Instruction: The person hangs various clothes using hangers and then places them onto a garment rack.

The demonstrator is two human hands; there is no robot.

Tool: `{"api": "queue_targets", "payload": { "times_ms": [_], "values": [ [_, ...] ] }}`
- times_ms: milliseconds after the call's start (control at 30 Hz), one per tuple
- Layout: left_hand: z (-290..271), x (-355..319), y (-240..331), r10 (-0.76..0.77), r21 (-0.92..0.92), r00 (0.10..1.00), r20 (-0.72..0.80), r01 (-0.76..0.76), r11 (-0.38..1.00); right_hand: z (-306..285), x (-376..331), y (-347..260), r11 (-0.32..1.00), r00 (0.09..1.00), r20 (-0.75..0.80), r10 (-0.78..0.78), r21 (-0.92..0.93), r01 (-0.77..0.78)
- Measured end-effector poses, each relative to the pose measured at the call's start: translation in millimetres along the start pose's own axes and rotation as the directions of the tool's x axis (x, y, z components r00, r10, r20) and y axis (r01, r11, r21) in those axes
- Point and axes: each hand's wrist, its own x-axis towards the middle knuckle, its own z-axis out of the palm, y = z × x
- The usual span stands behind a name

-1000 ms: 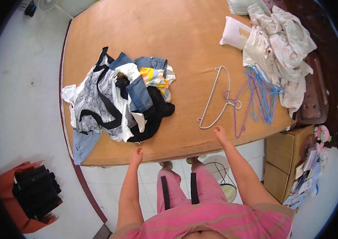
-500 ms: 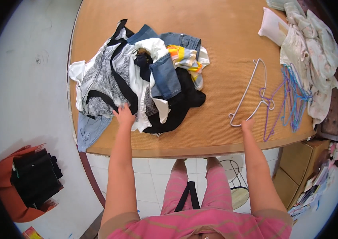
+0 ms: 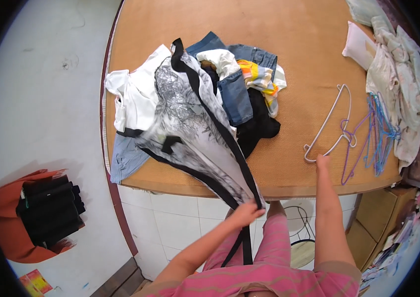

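I am stretching my left hand [image 3: 245, 214] out below the near edge of the wooden table [image 3: 294, 59], fingers pinched closed on the corner of a grey-and-white printed garment with black trim [image 3: 190, 123]. The cloth is running taut from my grip up onto the clothes pile [image 3: 220, 94], its far end still lying across the heap; the part nearest my hand is blurring, so I cannot make out the print there. A black strap is hanging down from my fist over my pink trousers.

I am holding my right arm nearly straight, my right hand [image 3: 323, 161] resting flat on the table edge, fingers extended and gripping nothing, fingertips just touching the hook end of a white hanger [image 3: 329, 119]. Purple and blue hangers [image 3: 375, 131] are lying just beside it.

Under the garment, the pile is hiding most of a white shirt [image 3: 133, 99], blue jeans [image 3: 232, 94] and something black. On the floor at the left, an orange bag [image 3: 9, 222] is lying open with dark folded cloth [image 3: 49, 208] inside.
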Motion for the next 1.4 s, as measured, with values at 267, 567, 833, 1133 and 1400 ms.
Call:
{"api": "queue_targets", "payload": {
  "times_ms": [267,567,833,1133,1400],
  "values": [
    [35.0,-25.4,52.5,-0.023,-0.006,0.993,0.117,0.024,1.000,-55.5,-39.3,-46.4,0.751,0.881,0.462,0.099,0.546,-0.371],
    [63.1,-26.1,12.4,-0.416,-0.471,0.906,-0.081,0.333,0.817,4.0,0.4,-37.4,0.999,0.988,0.154,0.004,-0.053,0.004],
    [91.0,-60.2,54.9,-0.527,-0.782,0.848,-0.052,0.293,0.550,-43.8,-31.8,-61.3,0.991,0.972,0.225,0.065,-0.131,-0.036],
    [57.1,-60.4,125.5,-0.451,-0.854,0.863,-0.226,0.047,0.518,-100.5,-79.6,-45.3,0.530,0.878,0.448,0.166,0.711,-0.462],
    [1.1,-36.9,194.8,-0.288,-0.870,0.886,-0.364,-0.213,0.444,-249.9,-191.4,-62.9,0.665,0.779,0.598,-0.188,0.661,-0.347]
  ]
}}
